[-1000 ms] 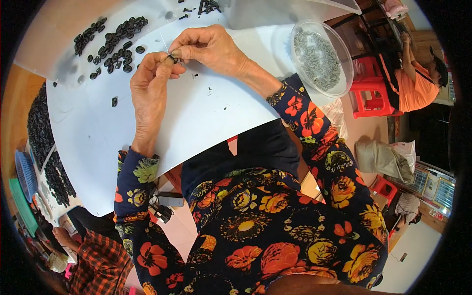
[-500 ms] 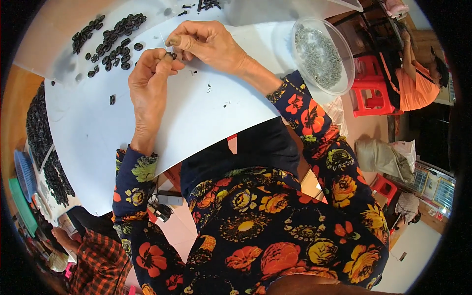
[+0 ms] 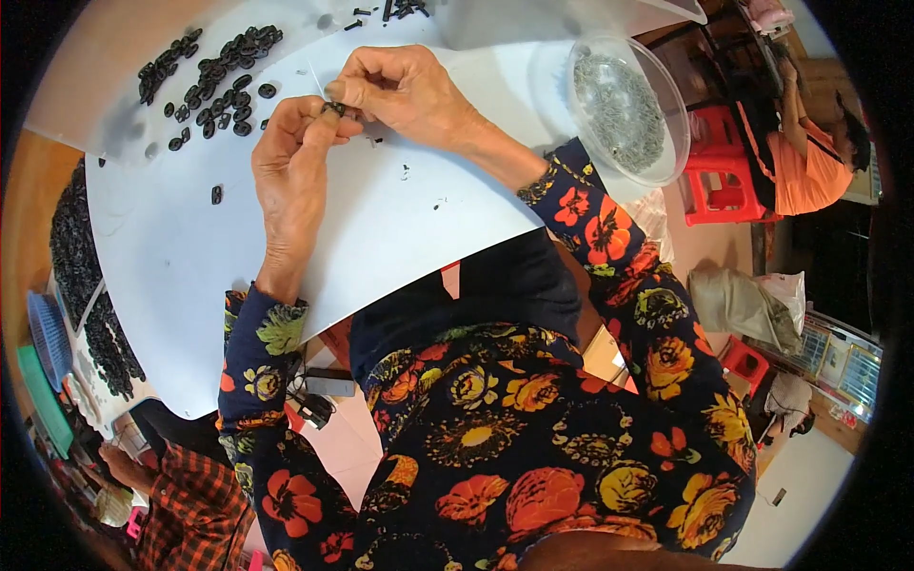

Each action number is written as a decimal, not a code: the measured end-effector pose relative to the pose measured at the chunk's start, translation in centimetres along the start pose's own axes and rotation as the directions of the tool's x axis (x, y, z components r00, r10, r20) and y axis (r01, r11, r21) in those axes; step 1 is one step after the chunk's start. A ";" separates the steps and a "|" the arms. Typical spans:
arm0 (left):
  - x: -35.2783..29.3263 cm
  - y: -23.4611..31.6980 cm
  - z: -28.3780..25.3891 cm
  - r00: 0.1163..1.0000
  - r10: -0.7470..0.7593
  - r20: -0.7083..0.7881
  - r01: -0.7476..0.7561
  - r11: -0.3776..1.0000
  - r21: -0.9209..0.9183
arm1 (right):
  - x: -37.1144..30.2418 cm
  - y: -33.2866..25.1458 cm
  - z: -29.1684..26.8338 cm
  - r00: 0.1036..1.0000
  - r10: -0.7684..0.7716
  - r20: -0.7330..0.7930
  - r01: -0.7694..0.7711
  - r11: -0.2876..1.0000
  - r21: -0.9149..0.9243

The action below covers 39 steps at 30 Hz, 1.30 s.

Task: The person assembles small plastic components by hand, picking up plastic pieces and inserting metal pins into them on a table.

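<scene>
Pinched between thumb and fingers of the left hand (image 3: 295,157), a small black piece (image 3: 333,108) is held above the white desk (image 3: 190,285), the right hand (image 3: 409,95) near on its right — thumb and forefinger closed together, seemingly on a thin pale rod (image 3: 316,78). The rod's long axis slants up and slightly left, away from the piece; loose black pieces (image 3: 228,57) lie to the piece's upper left, a clear tub (image 3: 674,128) of metal bits well to its right.
</scene>
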State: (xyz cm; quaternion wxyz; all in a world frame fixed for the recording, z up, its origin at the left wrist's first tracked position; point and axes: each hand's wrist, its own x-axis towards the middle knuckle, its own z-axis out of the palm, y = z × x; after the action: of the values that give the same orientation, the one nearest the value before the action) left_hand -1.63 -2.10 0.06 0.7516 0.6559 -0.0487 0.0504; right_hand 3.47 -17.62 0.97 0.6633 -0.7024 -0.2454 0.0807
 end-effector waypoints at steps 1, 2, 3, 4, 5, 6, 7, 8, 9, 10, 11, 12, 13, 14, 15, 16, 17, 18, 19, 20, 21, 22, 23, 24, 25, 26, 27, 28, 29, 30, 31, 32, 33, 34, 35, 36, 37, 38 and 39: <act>0.0 0.1 0.0 1.000 0.001 -0.009 -0.001 1.000 0.003 | 0.1 0.1 0.0 1.000 0.000 0.000 0.000 1.000 0.000; 0.1 0.0 -0.1 1.000 0.001 -0.009 -0.001 1.000 0.004 | 0.2 0.1 0.0 0.999 -0.030 -0.020 0.030 1.000 -0.003; 0.2 -0.2 -0.4 1.000 0.006 -0.001 -0.006 1.000 -0.009 | 0.4 0.1 0.1 0.997 -0.061 -0.037 0.061 0.998 -0.005; 0.3 -0.3 -0.5 1.000 0.012 0.006 -0.011 1.000 -0.021 | 0.4 0.2 0.1 0.997 -0.062 -0.034 0.062 0.998 -0.002; 0.3 -0.4 -0.6 1.000 0.012 0.003 -0.012 1.000 -0.018 | 0.4 0.3 -0.1 0.999 -0.050 -0.010 0.050 0.998 -0.050; 0.3 -0.5 -0.6 1.000 0.002 -0.002 -0.002 1.000 -0.028 | 0.4 0.4 -0.1 0.999 -0.038 0.015 0.039 0.995 -0.095; 0.3 -0.6 -0.6 1.000 -0.009 -0.006 0.008 0.999 -0.038 | 0.4 0.4 -0.1 0.999 -0.039 0.020 0.041 0.995 -0.090; 0.2 -0.6 -0.5 1.000 -0.008 -0.012 0.008 0.999 -0.033 | 0.3 0.3 -0.1 1.000 -0.012 0.015 0.013 0.998 -0.057; 0.1 -0.6 -0.2 1.000 -0.011 -0.015 0.010 0.999 -0.053 | 0.3 0.2 -0.2 1.000 0.016 0.008 -0.016 1.000 -0.025; 0.0 -0.6 0.0 1.000 -0.013 -0.018 0.011 0.997 -0.072 | 0.1 0.1 -0.1 1.000 0.014 0.010 -0.014 1.000 -0.022; 0.0 -0.6 -0.1 1.000 -0.012 -0.020 0.010 0.998 -0.069 | 0.0 0.0 0.0 0.999 0.034 0.000 -0.034 0.999 -0.028; 0.0 -0.5 -0.1 1.000 -0.018 -0.016 0.017 0.999 -0.051 | 0.0 -0.2 0.0 0.999 0.050 -0.009 -0.050 0.998 -0.034; 0.1 -0.3 -0.1 1.000 -0.023 -0.011 0.023 0.999 -0.033 | 0.1 -0.2 0.1 0.999 0.044 -0.007 -0.044 0.998 -0.033; 0.1 -0.2 -0.2 1.000 -0.018 -0.011 0.018 0.999 -0.029 | 0.2 0.0 0.1 1.000 0.022 -0.001 -0.022 1.000 -0.001; 0.2 -0.3 -0.2 1.000 -0.003 -0.010 0.003 0.999 -0.034 | 0.1 0.3 0.1 1.000 0.002 0.001 -0.002 1.000 0.029; 0.2 -0.3 -0.2 1.000 0.012 -0.008 -0.012 0.999 -0.040 | 0.2 0.6 0.0 1.000 -0.003 -0.002 0.003 1.000 0.030; 0.3 -0.1 -0.4 1.000 0.015 -0.004 -0.016 0.999 -0.037 | 0.3 0.9 -0.2 1.000 -0.018 0.019 0.018 1.000 0.013; 0.5 0.2 -0.8 0.998 0.019 0.054 -0.024 0.996 0.084 | 0.4 0.7 -0.3 0.999 -0.034 0.040 0.034 0.999 -0.004; 0.7 0.5 -1.4 0.994 0.016 0.111 -0.039 0.978 0.204 | 0.4 0.6 -0.3 0.999 -0.040 0.036 0.040 0.999 -0.003; 1.2 0.9 -2.0 0.993 0.019 0.115 -0.043 0.977 0.208 | 0.3 0.5 -0.2 1.000 -0.003 -0.007 0.004 0.999 0.054; 1.9 1.5 -2.9 0.988 0.117 0.099 -0.149 0.880 0.451 | 0.2 0.2 0.0 0.998 0.036 -0.042 -0.031 0.993 0.112; 2.8 1.9 -3.6 0.970 0.213 0.115 -0.235 0.715 0.659 | 0.2 0.0 -0.2 0.998 0.033 -0.048 -0.028 0.993 0.112; 3.9 2.2 -4.4 0.969 0.214 0.121 -0.239 0.714 0.659 | 0.2 -0.2 -0.5 0.995 0.053 -0.079 -0.044 0.993 0.111; 5.1 2.5 -5.3 0.904 0.338 0.261 -0.406 0.492 0.770 | 0.3 -0.3 -0.5 0.992 0.072 -0.102 -0.060 0.991 0.116; 6.2 2.8 -6.0 0.807 0.414 0.421 -0.539 0.229 0.811 | 0.4 -0.1 -0.7 0.992 0.069 -0.104 -0.056 0.991 0.119; 6.8 3.0 -6.5 0.820 0.326 0.471 -0.548 0.207 0.811 | 0.4 0.2 -0.9 0.994 0.051 -0.097 -0.043 0.995 0.088; 7.2 2.9 -6.9 0.819 0.325 0.473 -0.550 0.207 0.809 | 0.5 0.4 -0.9 0.995 0.037 -0.091 -0.032 0.998 0.054; 7.6 2.6 -7.2 0.818 0.256 0.516 -0.561 0.155 0.813 | 0.6 0.5 -0.9 0.995 0.037 -0.093 -0.032 0.998 0.053; 8.0 2.3 -7.5 0.813 0.184 0.553 -0.575 0.105 0.811 | 0.6 0.6 -0.9 0.996 0.033 -0.084 -0.030 0.999 0.033; 8.2 2.3 -7.5 0.813 0.183 0.553 -0.576 0.106 0.811 | 0.5 0.6 -0.9 0.997 0.029 -0.071 -0.028 1.000 0.014; 8.4 2.2 -7.5 0.794 0.145 0.590 -0.604 0.076 0.794 | 0.4 0.6 -1.0 0.997 0.030 -0.073 -0.029 0.999 0.014; 8.7 2.1 -7.4 0.774 0.106 0.625 -0.632 0.048 0.774 | 0.4 0.5 -1.0 0.996 0.038 -0.078 -0.037 0.999 0.013; 8.8 1.9 -7.5 0.774 0.106 0.625 -0.631 0.049 0.774 | 0.3 0.5 -0.9 0.996 0.044 -0.081 -0.043 0.999 0.013; 9.0 1.6 -7.5 0.760 0.136 0.635 -0.646 0.056 0.761 | 0.3 0.5 -0.8 0.996 0.044 -0.080 -0.044 0.999 0.012; 9.0 1.4 -7.6 0.746 0.166 0.645 -0.660 0.062 0.748 | 0.3 0.5 -0.7 0.996 0.043 -0.078 -0.041 0.999 0.029; 8.9 1.3 -7.5 0.744 0.168 0.646 -0.662 0.062 0.747 | 0.3 0.4 -0.7 0.996 0.040 -0.078 -0.036 0.998 0.045; 8.8 1.2 -7.4 0.730 0.219 0.648 -0.670 0.042 0.741 | 0.4 0.4 -0.6 0.996 0.038 -0.079 -0.035 0.998 0.044; 8.6 1.1 -7.3 0.713 0.270 0.647 -0.676 0.021 0.736 | 0.4 0.5 -0.5 0.996 0.033 -0.077 -0.029 0.998 0.054; 8.3 1.3 -6.8 0.711 0.270 0.649 -0.679 0.025 0.733 | 0.4 0.4 -0.6 0.996 0.033 -0.079 -0.028 0.998 0.064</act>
State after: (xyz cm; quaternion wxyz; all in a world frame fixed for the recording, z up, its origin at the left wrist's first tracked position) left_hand 6.44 4.95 1.58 0.0978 0.9062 -0.3531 0.2110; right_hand 4.15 -17.94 0.70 0.6930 -0.6876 -0.2054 0.0701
